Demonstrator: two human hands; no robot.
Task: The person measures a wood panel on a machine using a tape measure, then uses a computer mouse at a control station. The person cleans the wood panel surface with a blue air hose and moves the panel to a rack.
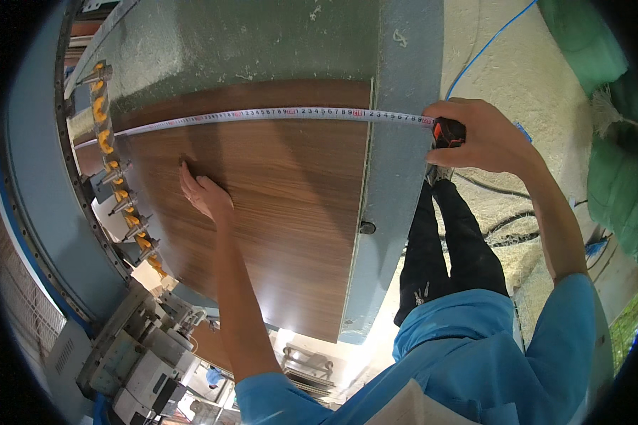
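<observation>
A brown wood-grain board (283, 191) lies flat on the grey machine bed. Across it, near its far edge, runs the white blade of a tape measure (262, 113), stretched from the left side to beyond the board's right edge. My right hand (485, 134) is wrapped round the black and red tape measure case (449, 133), past the right rim of the bed. On the board's surface rests my left hand (207, 195), fingers stretched out, holding nothing. The blade's far left end is hidden near the row of tool holders.
Tool holders with yellow-orange grips (117, 173) line the left side, beside a blue-grey machine frame (35, 156). The bed's grey rim (404, 92) borders the board on the right. Green sacks (617, 184), a blue cable (485, 49), dark hoses (510, 230) and sawdust lie at the right.
</observation>
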